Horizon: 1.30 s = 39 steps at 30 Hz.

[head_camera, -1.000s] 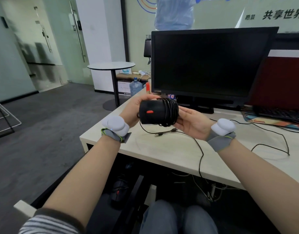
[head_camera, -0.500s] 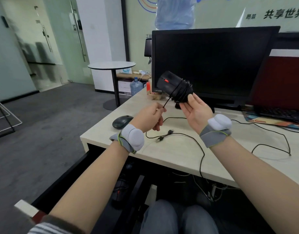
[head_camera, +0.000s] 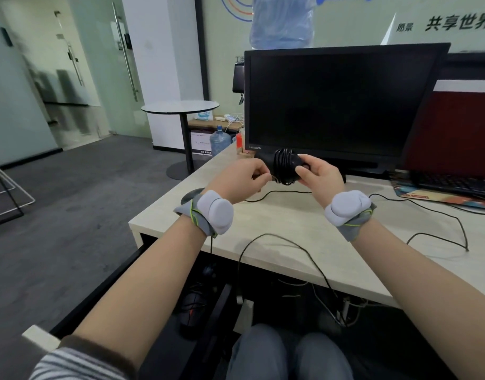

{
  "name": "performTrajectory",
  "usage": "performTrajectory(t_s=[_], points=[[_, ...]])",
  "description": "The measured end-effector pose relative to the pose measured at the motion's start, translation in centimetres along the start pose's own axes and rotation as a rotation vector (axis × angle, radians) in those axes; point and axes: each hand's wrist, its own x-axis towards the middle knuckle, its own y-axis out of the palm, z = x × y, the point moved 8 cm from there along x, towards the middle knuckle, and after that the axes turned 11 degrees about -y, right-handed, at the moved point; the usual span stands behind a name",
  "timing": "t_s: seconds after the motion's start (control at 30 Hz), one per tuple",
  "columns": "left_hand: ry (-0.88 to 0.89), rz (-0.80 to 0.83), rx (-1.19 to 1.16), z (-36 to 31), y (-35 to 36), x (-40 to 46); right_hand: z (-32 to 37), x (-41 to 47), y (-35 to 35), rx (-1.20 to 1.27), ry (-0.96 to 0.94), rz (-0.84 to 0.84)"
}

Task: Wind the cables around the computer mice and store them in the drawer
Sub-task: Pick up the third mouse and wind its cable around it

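A black computer mouse with its cable wound in several turns round its body hangs above the desk, just in front of the monitor. My right hand grips the mouse from the right. My left hand pinches the loose end of the cable right beside the mouse. A second dark mouse lies on the desk's left edge, mostly hidden behind my left wrist. The drawer under the desk stands pulled out, and a black mouse with a red wheel lies inside it.
A black monitor stands at the back of the desk. A keyboard and a colourful mat lie at the right. Loose black cables trail across the desktop and hang over its front edge. A round table stands beyond the desk.
My right hand has lowered the wound mouse from in front of the screen towards the desk. My left hand has risen to meet it, pulling the cable end close to the mouse.
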Motion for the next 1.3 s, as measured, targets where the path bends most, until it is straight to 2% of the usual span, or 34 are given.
performTrajectory(t_s=[0.1, 0.23, 0.6, 0.83, 1.0, 1.07, 1.17, 1.3], points=[[0.015, 0.014, 0.036, 0.2, -0.4, 0.3, 0.1, 0.3, 0.3, -0.034, 0.018, 0.074], [0.043, -0.038, 0.041, 0.8, -2.2, 0.6, 0.1, -0.2, 1.9, -0.037, 0.053, 0.283], [0.077, 0.091, -0.241, 1.9, -3.2, -0.3, -0.3, -2.7, 4.3, 0.456, 0.267, 0.538], [-0.036, 0.141, -0.883, 3.8, -2.1, -0.5, 0.4, -3.0, 4.6, 0.813, 0.327, 0.386], [-0.275, 0.073, -1.087, 4.7, 0.2, -0.8, 0.7, -2.0, 5.5, 0.917, 0.311, 0.195], [-0.387, 0.12, -1.089, 4.7, 1.6, -1.1, 0.5, -1.7, 5.7, 0.927, 0.31, 0.116], [-0.461, 0.208, -0.974, 4.4, 3.2, -1.7, -0.5, -1.5, 5.6, 0.87, 0.294, -0.005], [-0.484, 0.348, -0.621, 4.5, 4.8, -2.6, -1.4, -1.2, 4.6, 0.683, 0.227, -0.164]])
